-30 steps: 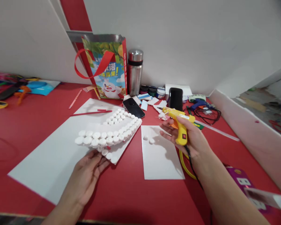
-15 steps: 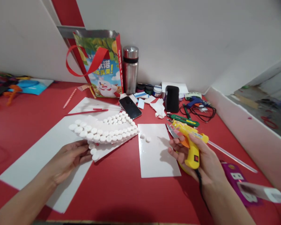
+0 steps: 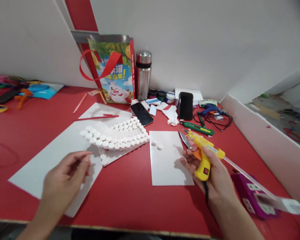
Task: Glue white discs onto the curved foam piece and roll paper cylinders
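My left hand [image 3: 65, 176] is empty, loosely curled with a gap between thumb and index finger, above a large white sheet [image 3: 52, 156]. Just beyond it rests a white board piece [image 3: 120, 154] bearing an arched piece edged with rows of small white discs [image 3: 118, 145]. My right hand [image 3: 215, 170] grips a yellow hot glue gun [image 3: 203, 163] by its handle, fingers near the orange trigger [image 3: 197, 154]. Its nozzle points away and left; a clear glue stick [image 3: 247, 175] sticks out behind. Scissors [image 3: 185, 140] lie partly hidden beneath the gun. Two loose white discs [image 3: 160, 146] sit on a small white board [image 3: 165, 166].
A purple power strip [image 3: 250, 196] is at the right. Toward the wall stand a printed bag [image 3: 115, 76], a steel flask [image 3: 143, 76] and paint jars [image 3: 170, 97]. A phone [image 3: 141, 114], a green utility knife [image 3: 198, 128] and a red pen [image 3: 97, 117] lie on the red table [image 3: 125, 203].
My left hand has let go of the disc-edged piece and drawn back toward me. My right hand still holds the glue gun, almost unmoved. The view has shifted slightly.
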